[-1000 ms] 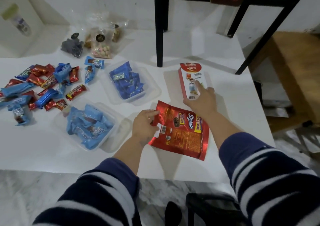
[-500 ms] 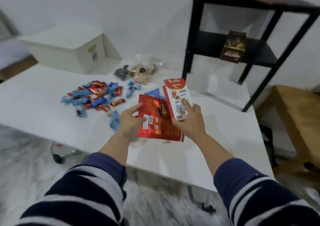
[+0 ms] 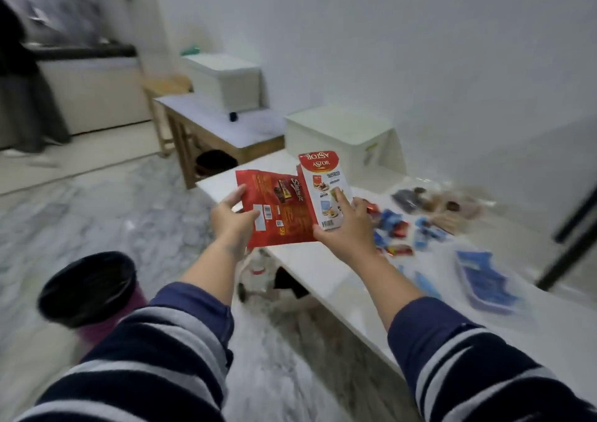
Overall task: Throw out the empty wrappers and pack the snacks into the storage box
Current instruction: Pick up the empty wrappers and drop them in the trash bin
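Motion blur softens most of the scene, so the small wrapped snacks [image 3: 392, 228] on the white table [image 3: 326, 270] beyond the right knuckles read only as blue and red smears. The clear tub of blue packets [image 3: 484, 281] further right of that hand is just as smeared, and the clear bags [image 3: 434, 203] behind it cannot be made out in detail. The lower edge of the Astor box [image 3: 324, 190] is covered by the right palm.

The left hand [image 3: 234, 219] pinches the red foil wrapper [image 3: 277, 207] by its left edge, thumb on the printed face near the barcode, the other fingers behind the foil and out of sight. The right hand [image 3: 347, 228] grips the Astor box upright, thumb pressed on its front panel, its fingers wrapped round the far side; the same hand also touches the wrapper's right lower corner. Wrapper and box overlap, held in the air just off the table's near corner.

Below and left of the left wrist stands a black-lined bin [image 3: 89, 287] on the marble floor. Past the fingertips, a white lidded storage box [image 3: 339, 136] sits at the table's far end.
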`<state>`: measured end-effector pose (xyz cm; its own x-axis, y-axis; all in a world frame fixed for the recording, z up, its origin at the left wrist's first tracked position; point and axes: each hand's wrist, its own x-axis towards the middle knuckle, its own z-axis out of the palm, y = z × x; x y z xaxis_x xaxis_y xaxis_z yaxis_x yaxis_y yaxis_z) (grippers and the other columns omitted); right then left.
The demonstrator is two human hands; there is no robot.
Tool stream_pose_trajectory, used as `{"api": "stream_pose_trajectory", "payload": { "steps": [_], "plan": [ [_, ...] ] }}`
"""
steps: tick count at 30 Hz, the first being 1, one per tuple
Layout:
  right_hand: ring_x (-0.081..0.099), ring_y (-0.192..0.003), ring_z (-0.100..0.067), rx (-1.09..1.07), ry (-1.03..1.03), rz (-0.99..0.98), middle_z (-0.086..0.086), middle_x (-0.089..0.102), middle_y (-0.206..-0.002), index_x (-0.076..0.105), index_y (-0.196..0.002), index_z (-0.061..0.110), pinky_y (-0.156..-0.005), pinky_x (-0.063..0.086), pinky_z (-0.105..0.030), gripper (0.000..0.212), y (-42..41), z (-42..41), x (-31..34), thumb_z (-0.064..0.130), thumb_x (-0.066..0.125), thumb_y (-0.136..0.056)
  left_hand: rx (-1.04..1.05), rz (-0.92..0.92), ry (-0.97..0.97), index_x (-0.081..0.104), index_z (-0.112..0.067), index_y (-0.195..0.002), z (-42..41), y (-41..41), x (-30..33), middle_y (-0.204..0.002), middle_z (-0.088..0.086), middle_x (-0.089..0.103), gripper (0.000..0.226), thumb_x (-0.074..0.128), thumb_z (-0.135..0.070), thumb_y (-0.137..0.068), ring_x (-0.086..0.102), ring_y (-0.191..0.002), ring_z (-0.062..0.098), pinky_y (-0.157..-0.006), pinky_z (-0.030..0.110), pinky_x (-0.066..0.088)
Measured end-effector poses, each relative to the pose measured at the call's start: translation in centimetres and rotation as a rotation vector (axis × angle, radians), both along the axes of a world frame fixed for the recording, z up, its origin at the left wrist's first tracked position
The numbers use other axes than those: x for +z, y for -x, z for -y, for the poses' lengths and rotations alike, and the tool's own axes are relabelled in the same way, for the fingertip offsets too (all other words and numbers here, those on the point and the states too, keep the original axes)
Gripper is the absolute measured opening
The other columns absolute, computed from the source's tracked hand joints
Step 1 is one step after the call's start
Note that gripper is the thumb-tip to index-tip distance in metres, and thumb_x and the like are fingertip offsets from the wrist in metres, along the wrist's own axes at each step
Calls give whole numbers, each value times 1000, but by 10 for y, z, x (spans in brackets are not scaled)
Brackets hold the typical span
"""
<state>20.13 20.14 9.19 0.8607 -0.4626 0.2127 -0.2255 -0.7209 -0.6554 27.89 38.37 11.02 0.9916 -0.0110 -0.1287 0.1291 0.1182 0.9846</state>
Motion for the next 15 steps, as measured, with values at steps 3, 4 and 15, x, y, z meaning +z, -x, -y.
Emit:
{"api": "stream_pose_trajectory", "payload": {
  "steps": [3,4,15],
  "plan": [
    [42,-121,-20,112,-10,-12,-4,32,-133,22,-149,28,-101,44,-35,89,-64,-68,-9,43,69,-74,126,12,-27,55,-26,-132,-78,-47,-10,-110,5,67,59,63,7,-84,69,-81,17,-64,31,57],
    [42,-121,-20,141,-10,-15,-3,32,-133,23,-148,28,-101,44,-34,89,-84,-90,-13,43,69,-74,162,15,-42,55,-26,-132,-104,-60,-14,-108,5,67,59,63,7,-84,70,-80,16,-62,30,57],
    [40,-124,-19,475,-4,-200,-3,31,-136,21,-149,27,-104,43,-38,92,-263,-289,-65,50,67,-72,601,-118,-254,56,-30,-131,-321,-179,-73,-110,0,66,56,61,1,-85,67,-79,16,-74,38,59]
  ]
}}
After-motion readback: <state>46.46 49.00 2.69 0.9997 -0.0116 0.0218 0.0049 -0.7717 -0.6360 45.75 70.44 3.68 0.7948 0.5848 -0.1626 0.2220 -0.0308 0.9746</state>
